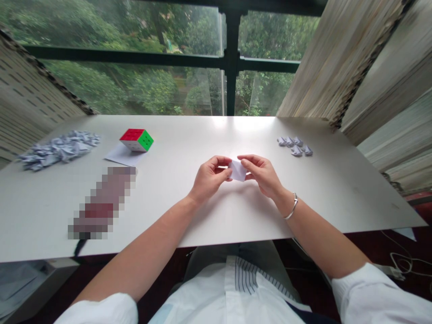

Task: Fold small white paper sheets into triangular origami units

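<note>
A small piece of white paper [238,170] is held up just above the table, pinched from both sides. My left hand [212,177] grips its left edge between thumb and fingers. On the opposite edge, my right hand [261,173] pinches it in the same way, with a silver bangle on that wrist. Whether the paper is folded on its far side I cannot make out. Several small folded paper pieces [296,150] lie to the right, beyond my right hand.
A big heap of folded papers [62,149] lies at the far left of the white table [162,211]. Beside it a puzzle cube [137,140] rests on a stack of white paper [119,155]. Nearer is a pixelated object [103,204] with a dark cord. A window and curtains border the table.
</note>
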Demonstrator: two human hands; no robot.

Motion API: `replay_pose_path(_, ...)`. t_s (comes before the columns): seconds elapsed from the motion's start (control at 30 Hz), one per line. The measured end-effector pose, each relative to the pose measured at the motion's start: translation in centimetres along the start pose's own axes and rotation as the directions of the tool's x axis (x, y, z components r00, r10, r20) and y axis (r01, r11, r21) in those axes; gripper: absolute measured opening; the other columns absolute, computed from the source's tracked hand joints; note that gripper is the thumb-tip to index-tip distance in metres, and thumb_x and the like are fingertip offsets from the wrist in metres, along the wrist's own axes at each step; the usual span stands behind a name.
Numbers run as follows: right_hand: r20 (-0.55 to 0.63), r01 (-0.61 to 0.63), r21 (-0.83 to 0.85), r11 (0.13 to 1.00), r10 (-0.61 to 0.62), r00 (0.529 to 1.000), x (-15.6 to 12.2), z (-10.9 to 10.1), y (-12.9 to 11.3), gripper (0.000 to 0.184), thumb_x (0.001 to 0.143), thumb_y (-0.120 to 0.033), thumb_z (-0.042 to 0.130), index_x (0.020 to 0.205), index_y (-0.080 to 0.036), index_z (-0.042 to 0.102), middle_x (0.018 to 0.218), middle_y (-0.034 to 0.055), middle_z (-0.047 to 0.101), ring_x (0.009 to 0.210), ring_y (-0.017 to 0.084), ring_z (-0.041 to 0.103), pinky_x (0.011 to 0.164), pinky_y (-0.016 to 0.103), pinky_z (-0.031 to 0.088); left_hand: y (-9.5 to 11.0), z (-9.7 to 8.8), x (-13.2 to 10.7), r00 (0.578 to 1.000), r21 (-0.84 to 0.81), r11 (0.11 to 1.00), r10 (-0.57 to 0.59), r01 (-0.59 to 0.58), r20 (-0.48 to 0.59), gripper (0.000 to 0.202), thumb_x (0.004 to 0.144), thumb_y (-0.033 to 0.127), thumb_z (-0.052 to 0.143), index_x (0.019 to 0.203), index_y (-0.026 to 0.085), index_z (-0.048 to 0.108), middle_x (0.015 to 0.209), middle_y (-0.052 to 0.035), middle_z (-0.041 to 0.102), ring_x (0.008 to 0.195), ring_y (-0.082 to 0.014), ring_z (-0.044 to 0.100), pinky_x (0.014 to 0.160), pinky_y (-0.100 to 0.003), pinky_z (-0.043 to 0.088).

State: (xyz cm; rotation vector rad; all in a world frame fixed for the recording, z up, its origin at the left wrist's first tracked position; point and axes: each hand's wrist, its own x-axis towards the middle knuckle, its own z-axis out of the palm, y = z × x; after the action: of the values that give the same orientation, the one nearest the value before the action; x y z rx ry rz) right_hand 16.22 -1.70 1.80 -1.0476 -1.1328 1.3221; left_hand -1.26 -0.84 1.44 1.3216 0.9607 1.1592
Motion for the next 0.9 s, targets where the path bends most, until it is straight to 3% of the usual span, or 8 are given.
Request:
replay_pose_path(0.13,-0.022,0.01,-0.004,1.0,-0.01,1.0,0.13,-0.28,0.23,0.033,0.069,-0.045,0.079,0.089,-0.019,0.075,0.08,0.0029,0.072,0.071,0.015,0.065,0.059,0.027,0.055,-0.15,-0.01,-0.03,1.0,-0.049,0.999,0.003,-0.002,0.023,0.042,0.069,0.024,0.078,0.107,0.017,0.063,0.096,-0.0059,0.07,0.082,-0.0171,0.068,0.072,-0.033,0.059)
replay_pose_path(0.23,-0.075,0.02,0.009,1.0,-0.019,0.997,0.2,-0.34,0.1,0.034,0.068,-0.046,0.079,0.089,-0.019,0.074,0.081,0.0025,0.073,0.07,0.015,0.065,0.059,0.026,0.055,-0.43,-0.11,0.13,1.0,-0.09,0.996,-0.019,0.02,0.013,0.039,0.068,0.025,0.08,0.103,0.015,0.066,0.09,-0.0054,0.07,0.081,-0.0166,0.067,0.076,-0.033,0.058)
replay_pose_path(0.43,-0.034,-0.032,-0.082,0.996,0.029,0.999,0.12,-0.27,-0.01,0.032,0.068,-0.048,0.079,0.083,-0.02,0.072,0.078,0.0018,0.072,0.071,0.014,0.066,0.057,0.023,0.051,-0.65,-0.62,0.65,0.99,-0.112,0.994,-0.002,-0.014,-0.144,0.039,0.066,0.029,0.081,0.1,0.015,0.067,0.089,-0.0063,0.073,0.083,-0.0184,0.068,0.078,-0.033,0.055)
replay_pose_path(0.57,-0.012,0.015,-0.117,0.993,-0.016,1.0,0.22,-0.31,0.26,0.032,0.071,-0.049,0.077,0.088,-0.022,0.075,0.082,0.0022,0.073,0.073,0.014,0.064,0.057,0.022,0.05,-0.52,-0.54,0.39,0.995,-0.057,0.998,0.028,-0.033,-0.093,0.039,0.067,0.028,0.081,0.103,0.016,0.068,0.091,-0.0068,0.074,0.088,-0.0194,0.068,0.082,-0.033,0.054)
replay_pose_path(0.7,-0.049,0.029,-0.098,0.995,-0.034,0.998,0.22,-0.32,0.28,0.029,0.072,-0.046,0.076,0.088,-0.022,0.076,0.081,0.0021,0.073,0.073,0.014,0.065,0.057,0.022,0.051,-0.56,-0.25,0.19,0.998,-0.11,0.994,-0.004,-0.003,-0.062,0.045,0.065,0.03,0.084,0.105,0.017,0.069,0.092,-0.0065,0.074,0.087,-0.0183,0.068,0.082,-0.033,0.054)
replay_pose_path(0.9,-0.059,0.019,-0.076,0.997,-0.024,0.998,0.1,-0.21,0.17,0.03,0.07,-0.046,0.078,0.086,-0.021,0.076,0.079,0.0019,0.073,0.071,0.015,0.065,0.058,0.024,0.052,-0.84,-0.16,0.43,0.991,-0.14,0.985,-0.113,0.102,-0.071,0.037,0.062,0.039,0.087,0.084,0.014,0.072,0.081,-0.0049,0.071,0.072,-0.0156,0.065,0.073,-0.032,0.054)
